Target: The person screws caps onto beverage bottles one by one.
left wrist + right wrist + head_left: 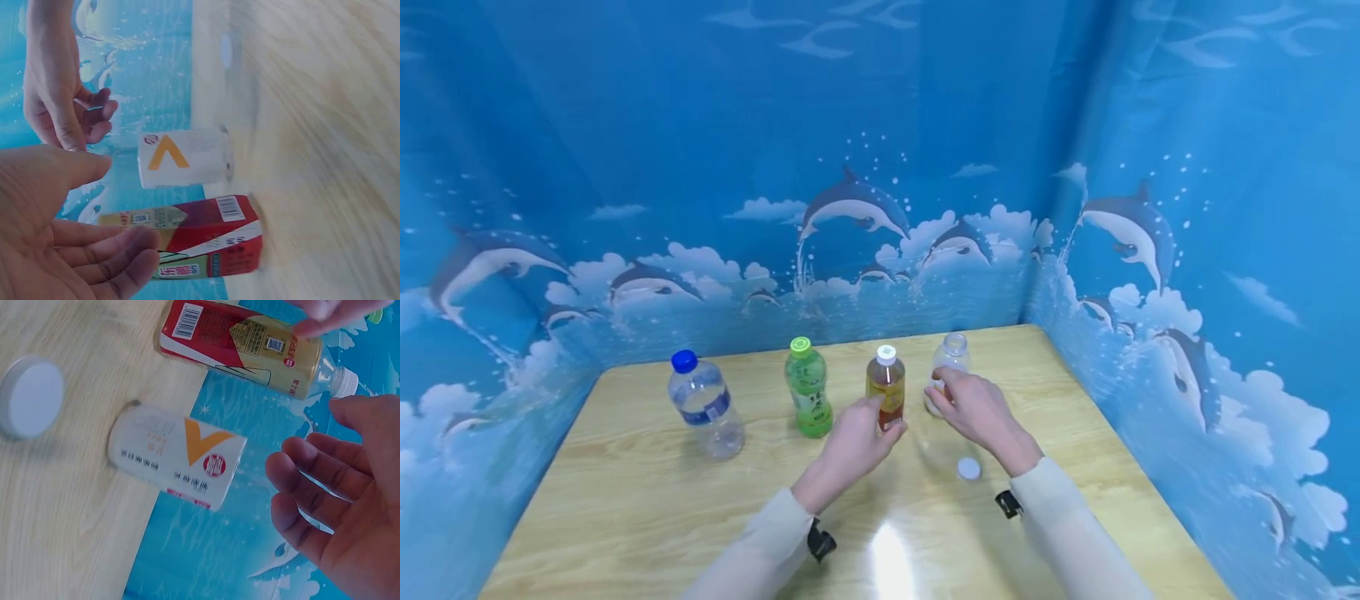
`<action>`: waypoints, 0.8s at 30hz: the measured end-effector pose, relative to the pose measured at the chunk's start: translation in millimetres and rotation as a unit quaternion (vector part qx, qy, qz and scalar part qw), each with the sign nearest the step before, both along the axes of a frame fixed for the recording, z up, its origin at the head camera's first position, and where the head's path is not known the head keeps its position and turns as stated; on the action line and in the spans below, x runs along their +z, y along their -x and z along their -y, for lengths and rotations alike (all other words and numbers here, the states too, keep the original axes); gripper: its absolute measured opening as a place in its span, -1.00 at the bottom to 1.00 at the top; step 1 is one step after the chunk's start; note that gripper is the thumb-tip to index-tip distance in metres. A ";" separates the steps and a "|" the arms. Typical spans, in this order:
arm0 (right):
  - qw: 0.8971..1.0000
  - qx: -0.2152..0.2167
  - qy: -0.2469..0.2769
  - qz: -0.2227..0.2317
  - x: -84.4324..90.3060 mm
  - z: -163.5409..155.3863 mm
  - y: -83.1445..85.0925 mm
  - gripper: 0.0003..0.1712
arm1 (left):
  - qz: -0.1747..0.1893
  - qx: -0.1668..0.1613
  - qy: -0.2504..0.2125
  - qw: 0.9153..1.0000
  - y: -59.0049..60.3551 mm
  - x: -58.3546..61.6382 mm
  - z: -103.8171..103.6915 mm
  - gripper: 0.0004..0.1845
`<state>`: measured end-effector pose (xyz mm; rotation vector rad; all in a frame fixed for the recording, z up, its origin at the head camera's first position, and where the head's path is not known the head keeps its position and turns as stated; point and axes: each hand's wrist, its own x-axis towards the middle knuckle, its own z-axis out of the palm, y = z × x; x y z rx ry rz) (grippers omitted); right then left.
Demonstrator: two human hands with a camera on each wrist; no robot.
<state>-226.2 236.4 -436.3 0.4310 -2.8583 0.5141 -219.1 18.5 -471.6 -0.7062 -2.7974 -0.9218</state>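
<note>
My left hand [855, 440] is at the amber drink bottle [887, 382] with a white cap, which stands upright. In the left wrist view its loosely bent fingers overlap the red-and-gold label, thumb held apart. Beside a clear, uncapped bottle [955, 358] is my right hand [983, 410], its fingers relaxed and spread. In the right wrist view this bottle's white label [181, 453] with an orange V shape shows, and a gap separates it from the fingers. A round white cap [968, 468] lies on the table in front of the uncapped bottle.
On the left stand a clear bottle [706, 408] with a blue cap and a green bottle [809, 393] with a light green cap. The wooden table [625, 500] is bordered by blue dolphin-print curtains [700, 167] behind and at both sides.
</note>
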 end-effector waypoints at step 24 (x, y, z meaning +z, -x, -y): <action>0.999 -0.034 -0.005 0.002 -1.7 -41.5 -5.2 -0.65 | -0.017 -0.019 -0.058 0.998 22.3 -7.5 -70.8 -0.16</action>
